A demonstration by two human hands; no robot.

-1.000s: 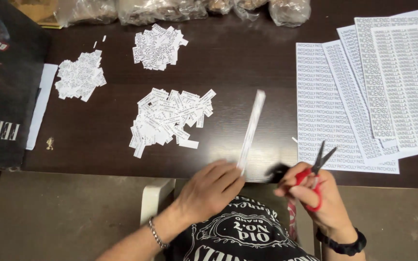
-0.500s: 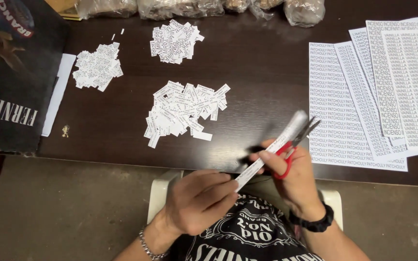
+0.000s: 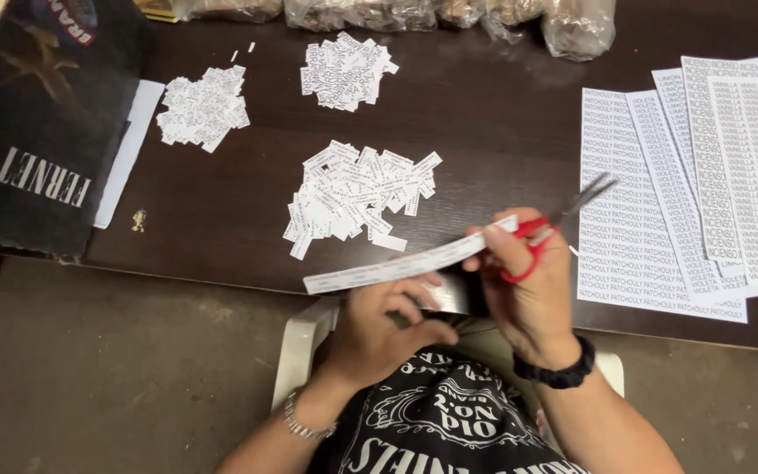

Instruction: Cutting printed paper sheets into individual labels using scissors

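Note:
A long white printed paper strip (image 3: 396, 266) is held level over the near edge of the dark wooden table (image 3: 502, 132). My left hand (image 3: 388, 329) is under its middle, fingers curled against it. My right hand (image 3: 532, 285) grips red-handled scissors (image 3: 550, 228), blades pointing up and right, and its thumb presses on the strip's right end. A pile of small cut paper slips (image 3: 357, 197) lies just beyond the strip.
Two more slip piles (image 3: 199, 105) (image 3: 344, 70) lie farther back. Overlapping printed sheets (image 3: 660, 202) cover the table's right side. A black printed bag (image 3: 37, 132) sits at the left, clear plastic bags (image 3: 396, 13) along the back, and a white chair (image 3: 304, 342) below.
The strip has been lifted off the table and turned crosswise in front of me. My hands have come together on it, the right one bringing the scissors to its right end.

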